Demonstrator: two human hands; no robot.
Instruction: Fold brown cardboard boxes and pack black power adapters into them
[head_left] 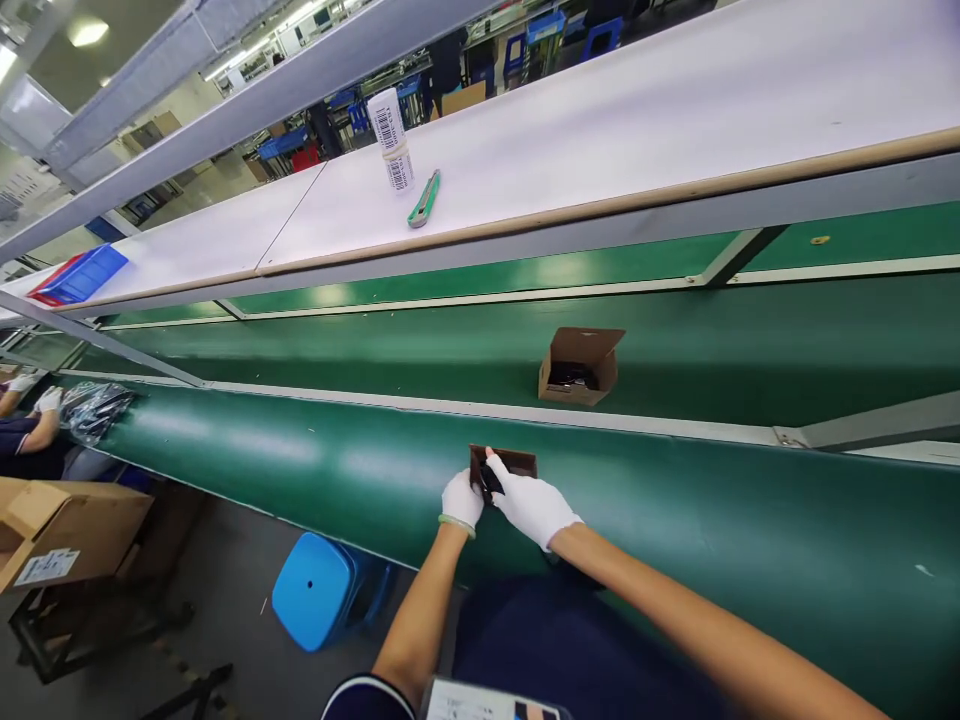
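Both of my hands wear white gloves and meet at a small brown cardboard box (517,461) over the green work surface (360,450) in front of me. My left hand (462,499) is closed on the left side of the box. In my right hand (531,503) is a black item (491,480), gripped at the box's opening; its lower part is hidden by the fingers and the box. Farther back, on the green belt, stands an open brown box (577,368) with dark contents and its flap raised.
A white shelf (600,150) crosses above, bearing a green cutter (424,199), a label roll (391,140) and a blue bin (91,273). Metal struts slant at both sides. Another person's gloved hands (49,400) touch a plastic bag (96,408) at far left. A blue stool (313,590) stands below.
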